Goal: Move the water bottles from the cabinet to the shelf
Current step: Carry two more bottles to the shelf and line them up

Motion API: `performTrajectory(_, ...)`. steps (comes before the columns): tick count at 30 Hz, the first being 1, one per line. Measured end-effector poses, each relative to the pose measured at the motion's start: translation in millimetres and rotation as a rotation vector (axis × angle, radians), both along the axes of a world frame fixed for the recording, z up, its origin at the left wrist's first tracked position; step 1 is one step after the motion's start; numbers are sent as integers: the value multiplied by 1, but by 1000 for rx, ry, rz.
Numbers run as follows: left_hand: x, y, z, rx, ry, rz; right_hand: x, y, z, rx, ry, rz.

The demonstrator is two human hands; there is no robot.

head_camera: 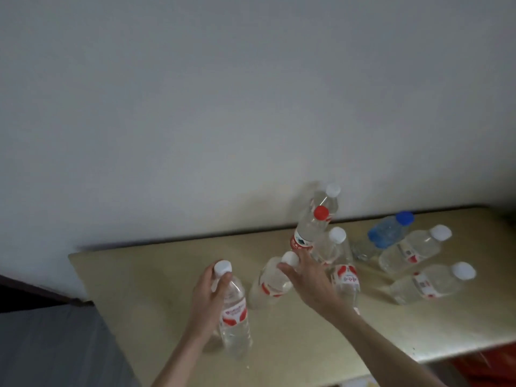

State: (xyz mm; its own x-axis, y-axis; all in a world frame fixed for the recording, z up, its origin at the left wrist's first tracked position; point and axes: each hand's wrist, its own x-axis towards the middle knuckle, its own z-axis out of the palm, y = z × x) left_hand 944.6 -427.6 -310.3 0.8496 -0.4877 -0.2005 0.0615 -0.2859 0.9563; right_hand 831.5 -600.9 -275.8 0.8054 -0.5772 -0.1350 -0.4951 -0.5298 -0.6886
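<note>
Clear plastic bottles (413, 251) stand on the beige surface (156, 277); left hand (208, 296) is clamped on one bottle (233, 311), right hand (305, 280), fingers apart, reaches the red-capped bottle (310, 230), probably to close on it next

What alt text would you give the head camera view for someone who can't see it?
A person's left hand grips a white-capped water bottle near its neck on a beige surface, while the right hand reaches, fingers spread, into a cluster of bottles. One has a red cap, one a blue cap.
</note>
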Motion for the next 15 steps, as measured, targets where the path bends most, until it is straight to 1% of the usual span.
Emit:
performTrajectory(4, -10, 10, 0, -82, 81, -117, -20, 37, -12, 49, -11, -95)
performTrajectory(6, -12, 12, -5, -89, 66, -149, -25, 47, -16, 34, -17, -130)
performTrajectory(9, -13, 16, -18, -56, 2, -177, -29, 56, -21, -20, -75, -183)
performTrajectory(11, -14, 17, -24, -50, 0, -187, -30, 60, -24, -20, -125, -237)
performTrajectory(13, -15, 16, -28, -55, 12, -174, -31, 65, -36, 66, -191, -312)
performTrajectory(15, -16, 13, -32, -66, 47, -136, -33, 71, -49, 222, -228, -364)
